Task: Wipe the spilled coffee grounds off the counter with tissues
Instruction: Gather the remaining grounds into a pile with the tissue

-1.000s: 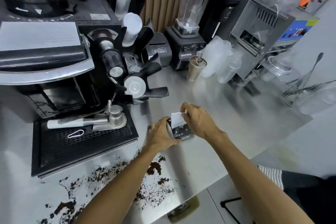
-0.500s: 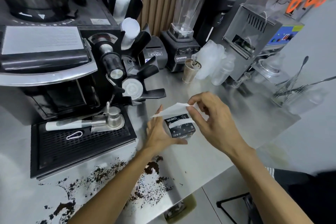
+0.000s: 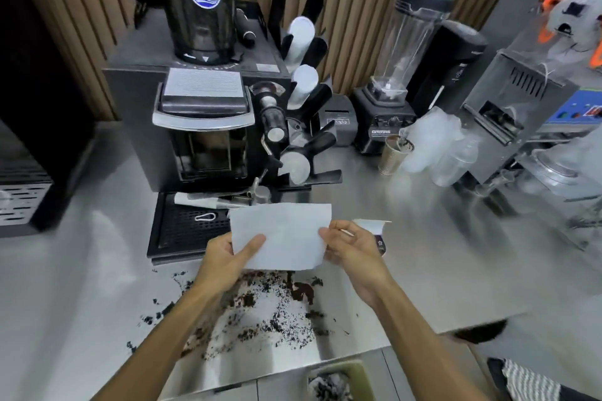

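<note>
I hold a white tissue (image 3: 283, 234) flat between both hands, above the steel counter (image 3: 439, 254). My left hand (image 3: 228, 257) pinches its lower left corner with the thumb on top. My right hand (image 3: 350, 249) grips its right edge. Dark coffee grounds (image 3: 270, 309) lie scattered on the counter just below the tissue and under my left forearm. The small dark tissue pack (image 3: 379, 238), with a white sheet sticking out, sits behind my right hand and is partly hidden by it.
A black coffee grinder (image 3: 202, 101) with its drip tray (image 3: 182, 228) stands behind the spill. A paper cup (image 3: 392, 156), a blender (image 3: 391, 114), plastic cups and a sealing machine (image 3: 514, 101) line the back right. A bin (image 3: 335, 381) sits below the counter's front edge.
The tissue came fully out of the pack. My left hand let go of the pack and took the tissue's left corner. Both hands carried it left, over the grounds.
</note>
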### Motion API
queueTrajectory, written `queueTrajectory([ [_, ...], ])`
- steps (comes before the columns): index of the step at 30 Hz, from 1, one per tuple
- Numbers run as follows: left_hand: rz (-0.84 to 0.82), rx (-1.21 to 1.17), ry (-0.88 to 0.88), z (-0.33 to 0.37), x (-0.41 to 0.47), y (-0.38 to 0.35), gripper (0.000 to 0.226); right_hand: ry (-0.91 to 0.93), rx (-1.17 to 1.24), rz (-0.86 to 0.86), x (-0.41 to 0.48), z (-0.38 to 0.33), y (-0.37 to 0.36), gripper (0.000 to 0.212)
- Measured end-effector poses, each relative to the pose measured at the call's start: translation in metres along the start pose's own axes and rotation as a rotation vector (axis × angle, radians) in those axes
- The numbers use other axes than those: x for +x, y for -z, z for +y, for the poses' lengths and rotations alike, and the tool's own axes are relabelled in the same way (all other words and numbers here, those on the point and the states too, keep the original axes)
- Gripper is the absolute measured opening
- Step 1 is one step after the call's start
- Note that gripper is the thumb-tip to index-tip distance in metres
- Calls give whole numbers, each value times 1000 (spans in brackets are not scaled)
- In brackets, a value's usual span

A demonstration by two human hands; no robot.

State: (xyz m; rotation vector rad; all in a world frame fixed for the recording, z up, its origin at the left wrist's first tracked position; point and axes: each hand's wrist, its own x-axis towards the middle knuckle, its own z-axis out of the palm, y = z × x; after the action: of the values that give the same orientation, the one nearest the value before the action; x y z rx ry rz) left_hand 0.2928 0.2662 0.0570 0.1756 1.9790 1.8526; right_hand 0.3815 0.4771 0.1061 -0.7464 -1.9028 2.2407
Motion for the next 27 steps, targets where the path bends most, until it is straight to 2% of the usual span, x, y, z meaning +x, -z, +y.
queueTrajectory([
  [2, 57, 57, -8, -3, -16, 22, 31, -109, -2, -89, 1, 18, -19, 38],
  [4, 99, 120, 11, -6, -34, 41, 25, -212, -22, -177, -2, 36, -38, 39],
  [8, 157, 223, 67, -22, -63, 85, 21, -281, -82, -250, -13, 62, -72, 24],
  [13, 129, 110, 128, -41, -87, 130, 23, -314, -94, -250, -26, 80, -100, 24],
  [16, 108, -17, 210, -47, -86, 146, 23, -342, 4, -240, -25, 87, -114, 26],
  [20, 110, -84, 296, -45, -71, 167, 29, -352, 75, -223, -24, 91, -141, 19],
  [23, 77, -232, 317, -31, -60, 180, 29, -335, 156, -166, -24, 94, -164, 31],
  [25, 14, -213, 325, -25, -50, 192, 29, -311, 123, -134, -25, 94, -180, 36],
  [27, -69, -59, 306, -25, -37, 208, 24, -264, 75, -82, -26, 98, -195, 34],
])
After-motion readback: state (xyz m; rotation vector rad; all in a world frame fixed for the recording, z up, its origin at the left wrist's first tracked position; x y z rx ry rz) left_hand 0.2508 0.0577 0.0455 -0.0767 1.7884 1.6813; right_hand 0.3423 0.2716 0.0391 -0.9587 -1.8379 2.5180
